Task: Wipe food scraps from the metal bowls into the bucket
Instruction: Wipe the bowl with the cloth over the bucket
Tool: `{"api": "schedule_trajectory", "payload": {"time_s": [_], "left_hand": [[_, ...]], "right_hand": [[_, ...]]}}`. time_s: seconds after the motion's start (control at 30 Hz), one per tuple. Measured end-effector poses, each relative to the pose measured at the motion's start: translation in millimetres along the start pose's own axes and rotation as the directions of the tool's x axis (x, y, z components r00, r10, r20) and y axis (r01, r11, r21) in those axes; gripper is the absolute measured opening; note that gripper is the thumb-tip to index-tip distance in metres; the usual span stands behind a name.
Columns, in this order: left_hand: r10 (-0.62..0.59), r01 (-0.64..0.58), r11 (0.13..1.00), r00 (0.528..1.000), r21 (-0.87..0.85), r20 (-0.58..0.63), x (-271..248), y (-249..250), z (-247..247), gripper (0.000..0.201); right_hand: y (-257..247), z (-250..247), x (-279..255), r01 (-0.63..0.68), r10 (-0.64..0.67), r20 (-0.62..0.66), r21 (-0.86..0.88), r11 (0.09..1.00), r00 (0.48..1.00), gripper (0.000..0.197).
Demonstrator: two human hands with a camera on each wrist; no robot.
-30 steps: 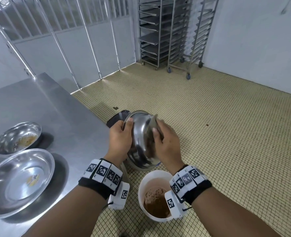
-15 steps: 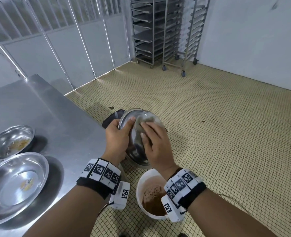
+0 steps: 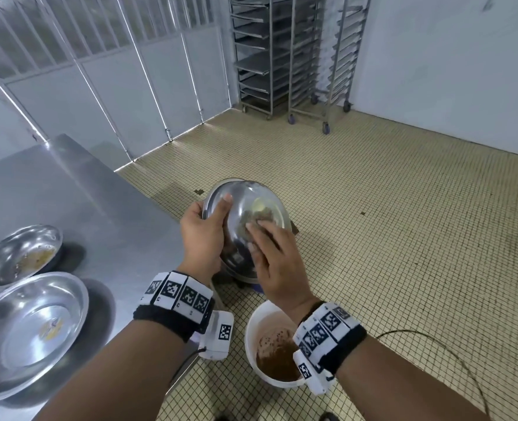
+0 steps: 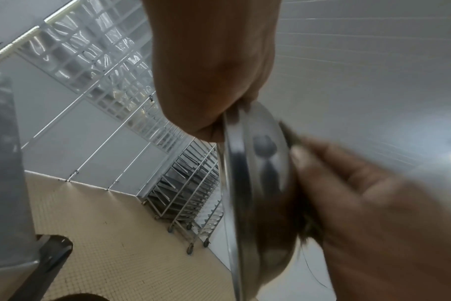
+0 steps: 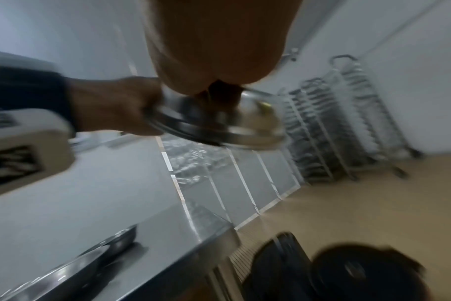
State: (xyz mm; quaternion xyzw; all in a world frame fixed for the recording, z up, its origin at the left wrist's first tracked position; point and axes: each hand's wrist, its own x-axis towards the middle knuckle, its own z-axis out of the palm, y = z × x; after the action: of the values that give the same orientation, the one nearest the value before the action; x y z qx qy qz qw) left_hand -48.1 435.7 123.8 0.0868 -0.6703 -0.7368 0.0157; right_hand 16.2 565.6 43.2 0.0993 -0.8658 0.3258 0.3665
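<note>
My left hand [image 3: 213, 217] grips the left rim of a metal bowl [image 3: 251, 192], thumb inside and fingers behind. The bowl is tilted on edge above and beyond a white bucket [image 3: 253, 325] that holds brown slop. My right hand [image 3: 262, 238] lies inside the bowl, its fingers flat on a grey-green wad [image 3: 250, 218] pressed against the metal. The left wrist view shows the bowl [image 4: 245, 183] edge-on with the right hand [image 4: 373, 203] blurred against it. In the right wrist view the bowl [image 5: 219, 126] is blurred.
Two more metal bowls [image 3: 23, 256] [image 3: 29, 326] with yellowish scraps sit on the steel table [image 3: 84, 192] at my left. A dark object [image 5: 283, 264] stands on the tiled floor under the held bowl. A cable [image 3: 434, 338] lies at right. Tray racks [image 3: 282, 56] stand at the far wall.
My right hand has moved from the bowl's right rim down onto its inner face, rubbing the wad there. The bowl's inside now faces me more. My left hand's grip is the same.
</note>
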Motion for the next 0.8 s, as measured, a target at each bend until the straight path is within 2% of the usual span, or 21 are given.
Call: {"api": "schedule_trajectory", "payload": {"time_s": [0.03,0.07,0.13,0.17,0.23,0.3,0.37,0.43,0.47,0.53,0.6,0.67,0.7,0.73,0.8], "left_hand": [[0.009,-0.009,1.000,1.000,0.012,0.002,-0.3,1.1,-0.9,0.046],[0.019,-0.019,1.000,1.000,0.025,0.005,-0.2,1.6,-2.5,0.041],[0.041,-0.042,0.998,0.999,0.049,0.025,-0.4,1.4,-4.9,0.032],[0.045,-0.048,0.997,0.998,0.064,0.039,-1.0,0.1,-5.7,0.030],[0.048,-0.056,0.993,0.996,0.103,0.075,-4.3,-0.9,-5.4,0.025],[0.074,-0.095,0.980,0.990,0.175,0.123,-7.8,-2.7,-3.9,0.023],[0.107,-0.144,0.966,0.979,0.215,0.176,-11.8,-3.6,-1.5,0.027],[0.115,-0.156,0.967,0.972,0.203,0.203,-13.9,-3.1,-0.7,0.027],[0.114,-0.156,0.967,0.973,0.204,0.203,-14.5,-1.9,-1.9,0.024],[0.102,-0.142,0.968,0.976,0.206,0.191,-14.5,0.1,-7.7,0.021],[0.088,-0.120,0.977,0.980,0.175,0.178,-13.9,-0.4,-14.8,0.021],[0.074,-0.101,0.983,0.983,0.153,0.169,-13.1,-0.7,-19.2,0.022],[0.070,-0.096,0.984,0.983,0.150,0.168,-12.8,-0.3,-20.8,0.023],[0.069,-0.095,0.984,0.983,0.148,0.171,-12.3,0.4,-21.8,0.023],[0.071,-0.101,0.982,0.980,0.160,0.187,-10.8,0.2,-23.3,0.024]], "right_hand": [[6.4,0.3,-4.1,-0.062,0.062,-0.006,0.006,0.998,0.998,0.041],[13.7,-1.7,-6.8,-0.182,0.182,-0.013,0.027,0.983,0.983,0.043],[31.9,-6.4,-9.5,-0.440,0.441,0.006,0.078,0.895,0.898,0.045],[38.8,-10.5,-6.7,-0.501,0.502,0.003,0.082,0.862,0.865,0.043],[38.5,-17.4,9.6,-0.463,0.468,-0.060,0.079,0.883,0.882,0.040],[21.9,-18.6,34.1,-0.326,0.331,-0.072,0.078,0.942,0.941,0.042],[1.8,-14.6,51.3,-0.142,0.143,-0.031,0.036,0.989,0.989,0.041],[-1.7,-10.5,54.4,-0.043,0.042,-0.024,-0.009,0.999,0.999,0.039],[2.9,-11.4,52.5,-0.080,0.080,-0.029,-0.001,0.997,0.996,0.040],[16.1,-17.1,44.2,-0.252,0.253,-0.012,0.037,0.967,0.967,0.039],[30.0,-24.9,36.9,-0.465,0.461,0.062,0.080,0.882,0.885,0.030],[39.0,-31.5,34.1,-0.610,0.599,0.117,0.128,0.782,0.792,0.028],[39.9,-35.2,35.7,-0.627,0.617,0.112,0.155,0.763,0.779,0.030],[38.6,-38.8,40.1,-0.613,0.608,0.086,0.172,0.771,0.789,0.031],[32.1,-45.9,55.9,-0.536,0.541,0.020,0.169,0.827,0.841,0.032]]}}
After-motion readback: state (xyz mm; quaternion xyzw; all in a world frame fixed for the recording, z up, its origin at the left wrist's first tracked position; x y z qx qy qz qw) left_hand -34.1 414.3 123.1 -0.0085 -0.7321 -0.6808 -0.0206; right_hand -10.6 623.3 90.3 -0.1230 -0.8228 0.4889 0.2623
